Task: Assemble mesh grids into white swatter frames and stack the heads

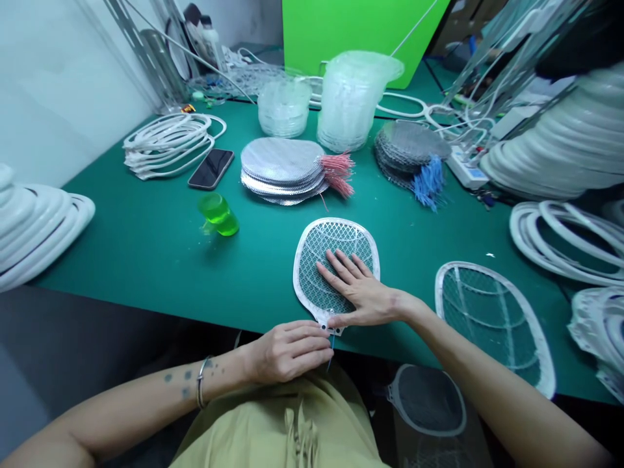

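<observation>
- Your right hand [363, 292] is open and pressed flat, fingers spread, on the diamond wire mesh of a white plastic-framed, paddle-shaped swatter head [336, 242], holding it down without gripping it.
- Your left hand [287, 351] is curled, its fingertips [322, 335] closed at the swatter head's narrow neck. A thin blue wire [332, 346] drops from there; you cannot tell whether they pinch the wire, the neck, or both.
- The swatter head lies flat, its long axis running near to far, with the neck toward you at the table's near edge and the rounded end far. Your left hand is nearer the neck; your right lies over the mesh.
- A larger white oval frame with coarse mesh [494, 328] lies to the right, near the table's edge.
- A translucent green cylinder [219, 214] lies on the green work mat [121, 250], far left of the swatter head.
- Farther off are a stack of silver perforated ovals with pink wires [283, 170] and a stack of dark grey mesh ovals with blue wires [409, 148].
- Beyond them stand clear plastic stacks [351, 101], with a black smartphone [211, 169] and coiled white plastic strips [168, 146] far left.
</observation>
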Available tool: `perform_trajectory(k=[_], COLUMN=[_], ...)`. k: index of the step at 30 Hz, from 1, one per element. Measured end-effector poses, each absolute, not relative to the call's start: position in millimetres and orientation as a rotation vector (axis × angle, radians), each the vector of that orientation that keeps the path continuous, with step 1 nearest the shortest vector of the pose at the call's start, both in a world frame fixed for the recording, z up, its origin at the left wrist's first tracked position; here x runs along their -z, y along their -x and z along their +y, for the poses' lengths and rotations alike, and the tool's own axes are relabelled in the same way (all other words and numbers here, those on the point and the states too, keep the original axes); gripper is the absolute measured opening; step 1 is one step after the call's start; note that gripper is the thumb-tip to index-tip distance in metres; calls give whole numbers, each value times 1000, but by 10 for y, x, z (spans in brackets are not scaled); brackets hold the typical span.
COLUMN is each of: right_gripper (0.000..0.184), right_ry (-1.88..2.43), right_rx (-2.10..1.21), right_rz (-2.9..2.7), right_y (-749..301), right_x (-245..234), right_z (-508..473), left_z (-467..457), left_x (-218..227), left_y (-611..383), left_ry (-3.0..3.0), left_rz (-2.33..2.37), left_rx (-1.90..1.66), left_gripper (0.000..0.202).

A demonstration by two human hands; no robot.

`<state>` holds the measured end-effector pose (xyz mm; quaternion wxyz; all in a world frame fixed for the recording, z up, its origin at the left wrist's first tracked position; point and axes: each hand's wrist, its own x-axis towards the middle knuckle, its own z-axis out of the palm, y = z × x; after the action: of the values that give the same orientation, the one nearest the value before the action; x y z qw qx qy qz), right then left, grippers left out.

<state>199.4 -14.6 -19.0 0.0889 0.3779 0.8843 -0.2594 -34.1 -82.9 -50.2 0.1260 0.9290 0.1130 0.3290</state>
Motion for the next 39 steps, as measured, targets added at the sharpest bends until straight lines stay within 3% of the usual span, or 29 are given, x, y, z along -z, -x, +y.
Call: perform_trajectory(k=[7,13,20,24,27,32,34,36,38,39], right_gripper=[103,107,110,111,109,117,104,78,65,69], right_ry=[-1167,-1200,-1232,-1240,-1224,-1247,-1407,-1775,-2344,-2649], right_rx=[685,598,578,617,685,984,1160,1220,1054,892], right_rz=[2631,2652,2662,2645,2647,2646,2606,2503,2258,2036], right_y=[-1980,-1968,-1946,-1952,-1965,-1968,-2032,-2214,-2547,-2760], right_x=[238,277,302,278,275,146,16,-103,-148,-132], right_z=[-171,-197,-201,-212,-204,-141,-212,-415,-747,-942], left_z=[-914,-974,-1096,-969,-633,15,146,185,173,164], left_x=[500,473,597,364,88,124,277,388,418,407], left_y=[184,108,72,184,286,231,165,119,102,100], left_ry=[-2722,-2509,-2619,-2454,-2121,-2353,-2517,-2604,-2635,-2636], left_rz=[415,727,603,524,495,996,1029,1045,1080,1097], left_rx=[-1016,-1008,-1173,-909,-590,-449,-276,-202,-197,-192], left_gripper=[11,16,20,22,36,53,60,63,65,65])
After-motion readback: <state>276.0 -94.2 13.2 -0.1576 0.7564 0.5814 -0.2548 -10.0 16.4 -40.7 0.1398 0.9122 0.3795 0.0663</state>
